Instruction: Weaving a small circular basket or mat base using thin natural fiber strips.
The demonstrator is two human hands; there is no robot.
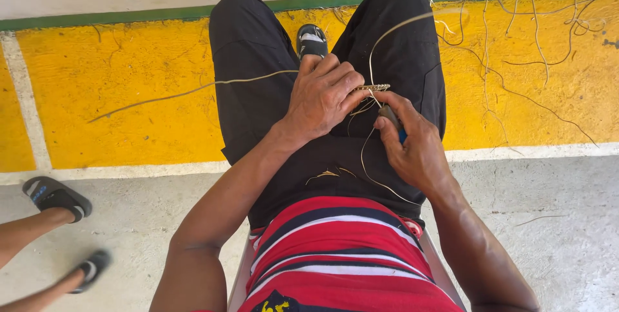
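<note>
Your left hand [320, 96] is curled down over your lap with its fingers closed narrow, pinching the near end of a small woven strip [373, 87] of pale fibre, which pokes out just past your fingertips toward your right hand [412, 147]. That right hand sits just beside and slightly below the left, closed around a small tool with a blue handle [394, 122], its thumb and forefinger reaching up to the strip's free end. 2 long loose strands [387, 35] run from the weave: one arcs up and away over your right thigh, the other trails out past your left hand across the yellow painted floor band [122, 80]. A third loops down below your right hand onto your black shorts [258, 93]. I'd judge the strip very light and stiff only where it is already plaited; the single strands look thin, springy and easy to kink or snap, so hold at the tight woven part, close to the working end, rather than on the loose fibres. More dry fibres [529, 22] hang well beyond your right hand. Far off your left elbow, another person's sandalled feet [58, 197] rest on the concrete.
</note>
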